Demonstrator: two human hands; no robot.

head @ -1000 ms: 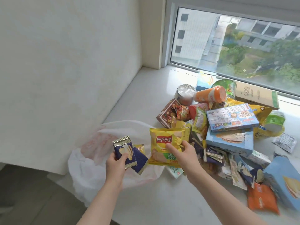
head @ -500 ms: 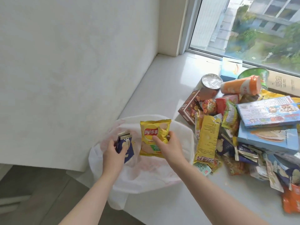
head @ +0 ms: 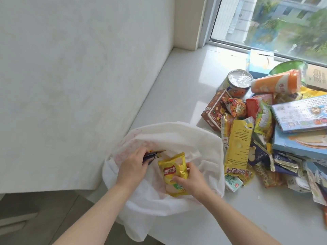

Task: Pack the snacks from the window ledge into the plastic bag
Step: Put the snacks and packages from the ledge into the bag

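Note:
A white plastic bag [head: 200, 144] lies open at the ledge's near left corner. My left hand [head: 131, 165] is inside its mouth, shut on small dark blue snack packets [head: 150, 155], mostly hidden by my fingers. My right hand [head: 190, 177] grips a yellow Lay's chip bag [head: 172, 171] by its right edge, lowered into the plastic bag. A heap of snacks [head: 261, 131] lies on the ledge to the right, apart from both hands.
The white window ledge [head: 182, 89] runs back to the window [head: 276, 23]. The heap holds a brown box [head: 215, 110], a foil-topped can [head: 237, 82], an orange cup [head: 276, 82] and blue boxes [head: 300, 144]. A white wall stands left; the floor drops off below the ledge's near edge.
Both hands have moved down into the bag's mouth with their snacks. The chip bag has tilted and sunk inside; the blue packets are now nearly hidden.

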